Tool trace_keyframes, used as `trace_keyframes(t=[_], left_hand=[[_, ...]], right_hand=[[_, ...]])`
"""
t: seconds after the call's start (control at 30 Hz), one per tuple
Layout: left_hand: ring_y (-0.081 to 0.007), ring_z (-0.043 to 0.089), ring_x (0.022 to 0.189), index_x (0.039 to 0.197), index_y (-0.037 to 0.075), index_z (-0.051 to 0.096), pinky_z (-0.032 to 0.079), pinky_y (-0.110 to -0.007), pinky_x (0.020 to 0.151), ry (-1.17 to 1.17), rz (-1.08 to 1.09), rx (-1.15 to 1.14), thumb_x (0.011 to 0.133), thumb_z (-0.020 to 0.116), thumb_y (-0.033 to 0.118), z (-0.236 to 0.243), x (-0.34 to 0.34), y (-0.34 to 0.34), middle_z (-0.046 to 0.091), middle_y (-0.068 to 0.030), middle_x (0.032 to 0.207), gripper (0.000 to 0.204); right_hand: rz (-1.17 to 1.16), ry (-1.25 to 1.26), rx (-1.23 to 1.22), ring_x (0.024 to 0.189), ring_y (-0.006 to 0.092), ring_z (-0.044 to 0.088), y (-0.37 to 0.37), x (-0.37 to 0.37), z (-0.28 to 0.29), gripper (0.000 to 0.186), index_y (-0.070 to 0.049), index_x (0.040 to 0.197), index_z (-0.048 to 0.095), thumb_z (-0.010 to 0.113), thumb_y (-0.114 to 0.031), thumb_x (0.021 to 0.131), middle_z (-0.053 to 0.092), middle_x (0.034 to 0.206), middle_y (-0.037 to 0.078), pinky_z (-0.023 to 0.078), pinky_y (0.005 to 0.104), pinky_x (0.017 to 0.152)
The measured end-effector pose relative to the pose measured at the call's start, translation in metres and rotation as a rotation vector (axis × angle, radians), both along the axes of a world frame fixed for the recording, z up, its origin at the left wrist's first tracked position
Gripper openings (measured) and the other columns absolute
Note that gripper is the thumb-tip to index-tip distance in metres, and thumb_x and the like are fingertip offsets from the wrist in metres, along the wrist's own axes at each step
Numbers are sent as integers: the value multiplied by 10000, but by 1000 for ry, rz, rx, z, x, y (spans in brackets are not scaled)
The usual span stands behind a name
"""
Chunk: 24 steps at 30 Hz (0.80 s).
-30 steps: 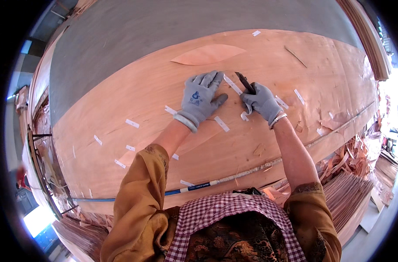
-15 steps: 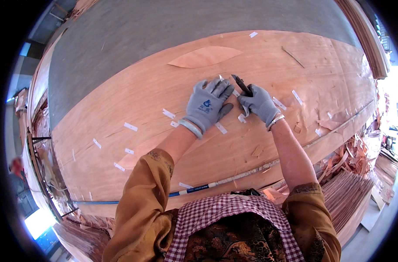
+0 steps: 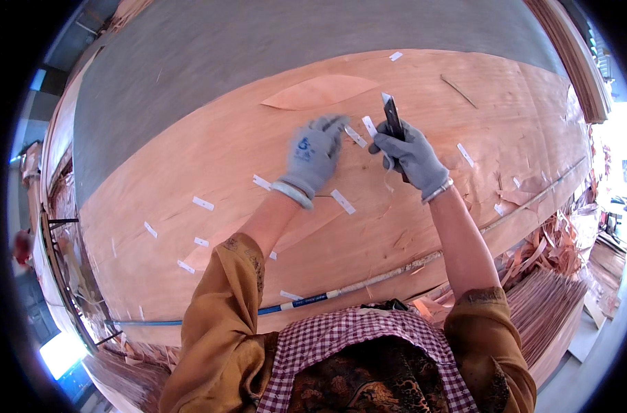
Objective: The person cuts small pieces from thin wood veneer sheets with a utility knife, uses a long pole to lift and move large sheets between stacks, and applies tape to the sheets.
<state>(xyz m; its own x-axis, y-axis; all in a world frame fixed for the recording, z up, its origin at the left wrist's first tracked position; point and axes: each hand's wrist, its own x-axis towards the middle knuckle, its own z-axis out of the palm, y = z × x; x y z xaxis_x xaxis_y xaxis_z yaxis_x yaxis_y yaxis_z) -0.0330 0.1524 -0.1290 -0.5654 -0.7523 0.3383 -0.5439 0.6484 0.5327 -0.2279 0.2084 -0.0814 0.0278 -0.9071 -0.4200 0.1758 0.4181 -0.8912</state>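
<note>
My left hand (image 3: 312, 157), in a grey coated glove, is over the veneer sheet (image 3: 244, 199), its fingers stretched and somewhat blurred, with nothing visible in them. Beside its fingertips a white tape strip (image 3: 355, 136) lies on the wood. My right hand (image 3: 411, 157), gloved alike, is closed around a dark utility knife (image 3: 393, 118) whose blade end points up and away. A short white tape piece (image 3: 369, 126) shows at that hand's thumb side. From under the same hand hangs a thin pale strip (image 3: 389, 172), partly hidden.
Several white tape strips (image 3: 343, 202) are scattered over the wood. A leaf-shaped veneer piece (image 3: 320, 91) and a thin sliver (image 3: 459, 91) lie farther off. A blue and white rod (image 3: 313, 299) runs along the near side. Veneer scraps (image 3: 547, 241) and stacked sheets (image 3: 533, 313) stand at right.
My left hand has moved left, uncovering the tape strip by its fingertips. My right hand has turned the knife more upright, and a white tape piece now shows at its thumb.
</note>
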Motion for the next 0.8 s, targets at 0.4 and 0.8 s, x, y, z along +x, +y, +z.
trace_keyframes(t=[0.4,0.8], left_hand=[[-282,577,831,859,108,620,484,-382,687,-407,-19,-87,798,553,114,6,-14,-34,588,-89,883,91],[-289,581,860,854,74,604,479,-407,735,-333,1,57,801,546,120,28,-19,-52,592,-118,899,91]], right_hand=[[-119,2,48,490,102,517,-18,19,-31,150,-21,910,527,579,-161,894,650,788,84,412,231,430],[-141,3,56,495,111,529,-16,19,-34,165,-15,919,504,564,-167,897,651,790,84,436,239,445]])
